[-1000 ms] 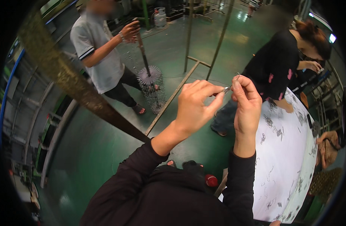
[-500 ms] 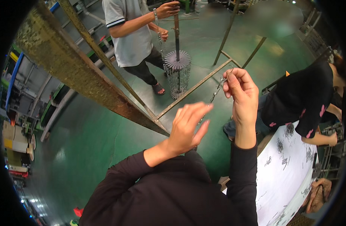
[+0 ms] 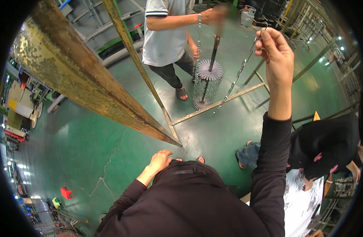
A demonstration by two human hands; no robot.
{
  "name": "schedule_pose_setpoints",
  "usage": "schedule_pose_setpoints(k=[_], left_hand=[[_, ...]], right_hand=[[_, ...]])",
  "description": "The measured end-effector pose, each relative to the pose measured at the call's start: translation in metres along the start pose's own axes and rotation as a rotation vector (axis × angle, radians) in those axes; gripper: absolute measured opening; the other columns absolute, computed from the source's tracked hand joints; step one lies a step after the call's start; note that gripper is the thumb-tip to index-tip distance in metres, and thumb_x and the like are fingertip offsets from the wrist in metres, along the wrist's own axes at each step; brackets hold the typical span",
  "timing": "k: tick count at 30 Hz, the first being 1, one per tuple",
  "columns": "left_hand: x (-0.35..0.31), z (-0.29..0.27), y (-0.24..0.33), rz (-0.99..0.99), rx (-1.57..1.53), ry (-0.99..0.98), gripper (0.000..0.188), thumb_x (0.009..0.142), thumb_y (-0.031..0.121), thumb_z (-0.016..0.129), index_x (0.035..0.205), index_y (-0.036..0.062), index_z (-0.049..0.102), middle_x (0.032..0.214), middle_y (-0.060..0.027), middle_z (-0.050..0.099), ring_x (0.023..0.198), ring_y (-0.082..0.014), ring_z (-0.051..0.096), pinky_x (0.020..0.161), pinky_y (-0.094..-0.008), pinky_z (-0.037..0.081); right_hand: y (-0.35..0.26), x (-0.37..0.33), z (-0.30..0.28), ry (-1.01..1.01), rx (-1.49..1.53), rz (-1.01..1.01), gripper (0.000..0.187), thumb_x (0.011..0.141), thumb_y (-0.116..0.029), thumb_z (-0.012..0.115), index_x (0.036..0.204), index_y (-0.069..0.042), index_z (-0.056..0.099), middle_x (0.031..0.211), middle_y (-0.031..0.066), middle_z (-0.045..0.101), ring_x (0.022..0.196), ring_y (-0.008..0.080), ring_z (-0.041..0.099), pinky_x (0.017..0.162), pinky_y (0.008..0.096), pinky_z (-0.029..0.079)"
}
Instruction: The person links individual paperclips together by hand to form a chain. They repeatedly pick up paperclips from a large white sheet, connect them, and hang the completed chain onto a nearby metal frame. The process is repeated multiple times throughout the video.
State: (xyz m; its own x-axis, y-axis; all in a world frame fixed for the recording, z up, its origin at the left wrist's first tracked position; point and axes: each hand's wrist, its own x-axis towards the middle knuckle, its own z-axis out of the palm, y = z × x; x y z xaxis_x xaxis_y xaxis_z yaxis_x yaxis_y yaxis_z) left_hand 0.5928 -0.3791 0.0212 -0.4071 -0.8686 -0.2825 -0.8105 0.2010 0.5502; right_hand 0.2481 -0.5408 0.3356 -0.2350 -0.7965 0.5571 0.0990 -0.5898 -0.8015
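Note:
High on the right, my right hand (image 3: 278,51) pinches a thin metal hook (image 3: 265,24) between thumb and fingers. From it a silver link chain (image 3: 239,74) hangs down at a slant, its lower end loose. My left hand (image 3: 159,160) is lowered beside my waist, holding nothing, its fingers loosely stretched. Beyond the chain stands a dark rod with a slotted pale disc (image 3: 210,70) on it and a second one near the floor; many chains hang between the two discs.
A co-worker in a grey shirt (image 3: 163,43) stands by the rod, a chain at their wrist. A rusty beam (image 3: 90,87) slants past my left, joined to a low metal frame (image 3: 219,103). At right, another person in black (image 3: 327,142) bends over a white table (image 3: 298,209).
My right hand has risen with the hook, and the chain now hangs in full view. My left hand has dropped away from the chain to my waist. The view has shifted.

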Motion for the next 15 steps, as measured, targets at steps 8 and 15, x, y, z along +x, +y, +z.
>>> schedule_pose_setpoints(k=[8,15], left_hand=[[-0.020,0.063,-0.082,-0.428,-0.056,0.050,0.028,0.081,0.029,0.056,0.099,0.0090,0.064,0.095,-0.0147,0.064,0.094,-0.0333,0.059,0.082,-0.0432,0.047],[-0.064,0.128,-0.115,-0.852,-0.278,0.029,0.028,0.080,0.030,0.057,0.100,0.0126,0.066,0.099,-0.0133,0.065,0.097,-0.0292,0.061,0.087,-0.0383,0.046]], right_hand=[[0.008,0.098,0.019,-0.122,0.114,-0.113,0.020,0.086,-0.015,0.061,0.099,0.001,0.059,0.087,0.0063,0.063,0.068,0.0083,0.058,0.057,0.0190,0.049],[-0.002,0.167,0.048,-0.206,0.243,-0.117,0.020,0.085,-0.013,0.063,0.099,0.001,0.060,0.088,0.0078,0.063,0.067,0.0085,0.058,0.055,0.0183,0.050]])
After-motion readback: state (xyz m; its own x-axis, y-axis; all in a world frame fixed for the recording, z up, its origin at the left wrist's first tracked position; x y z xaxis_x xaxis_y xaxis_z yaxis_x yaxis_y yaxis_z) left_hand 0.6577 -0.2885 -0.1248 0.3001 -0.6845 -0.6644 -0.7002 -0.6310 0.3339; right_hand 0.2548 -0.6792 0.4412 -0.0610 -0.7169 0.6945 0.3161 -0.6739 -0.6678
